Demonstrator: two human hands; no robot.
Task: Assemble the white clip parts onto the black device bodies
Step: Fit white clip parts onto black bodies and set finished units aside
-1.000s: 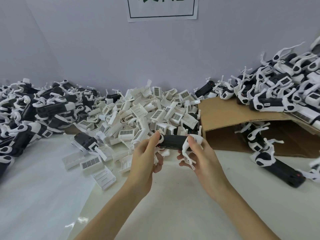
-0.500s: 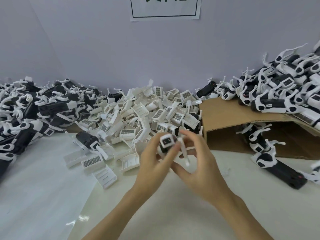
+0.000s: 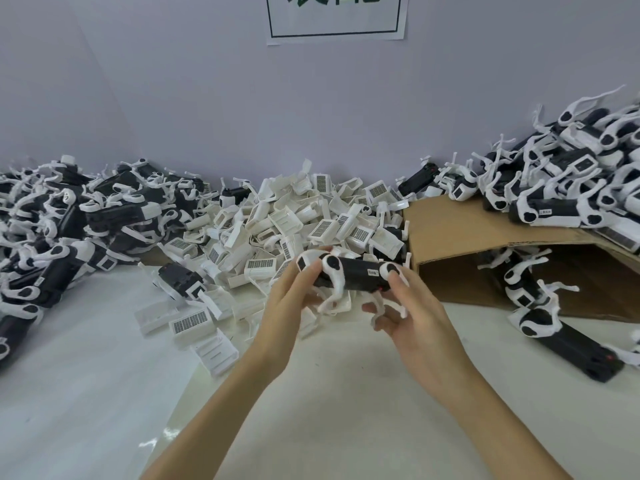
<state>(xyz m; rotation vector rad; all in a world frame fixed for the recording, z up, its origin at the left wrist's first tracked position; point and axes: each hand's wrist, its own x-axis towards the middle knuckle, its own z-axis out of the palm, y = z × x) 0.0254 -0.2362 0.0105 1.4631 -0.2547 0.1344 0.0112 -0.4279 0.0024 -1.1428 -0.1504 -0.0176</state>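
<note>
I hold one black device body (image 3: 356, 276) level above the table, in front of the middle pile. White clips with black pads sit at both of its ends, and thin white arms hang below it. My left hand (image 3: 294, 299) grips the left end with thumb and fingers. My right hand (image 3: 412, 306) holds the right end, thumb by the white clip there, fingers partly spread under the body. A heap of loose white clip parts (image 3: 298, 220) lies just behind the body.
Piles of black bodies with white clips fill the left (image 3: 59, 233) and the far right (image 3: 571, 181). An open cardboard box (image 3: 460, 233) lies on its side at right, with more bodies in and before it (image 3: 568, 344). A lone black body (image 3: 180, 278) lies left of my hands.
The body has been turned from end-on to lying sideways across both hands. My right hand has shifted to the right end; the left stays on the left end.
</note>
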